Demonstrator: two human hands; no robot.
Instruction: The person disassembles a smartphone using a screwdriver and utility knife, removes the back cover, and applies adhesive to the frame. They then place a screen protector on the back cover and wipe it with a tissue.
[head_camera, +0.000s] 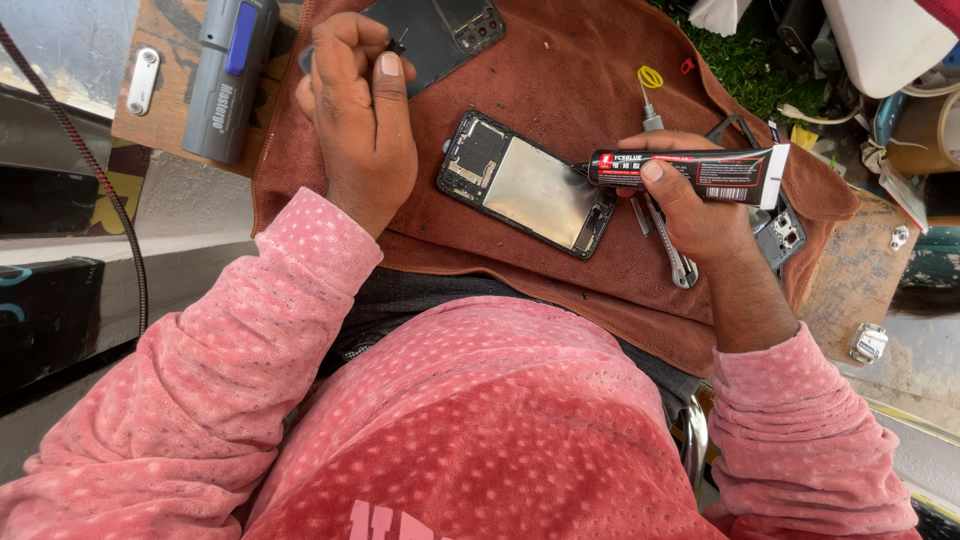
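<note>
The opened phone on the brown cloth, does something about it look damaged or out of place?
The opened phone lies askew on the brown cloth, back cover off and inner parts bare. The dark back cover lies apart, under the left hand. The right hand holds a black glue tube, nozzle at the phone's edge. No spill or crack shows.

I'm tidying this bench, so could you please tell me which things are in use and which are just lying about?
In use:
right hand holding the black glue tube
opened phone, nozzle at its edge
left hand pinching a small dark piece
brown cloth

Lying about:
grey and blue tool
phone back cover
yellow-handled tool
metal tweezers
</note>
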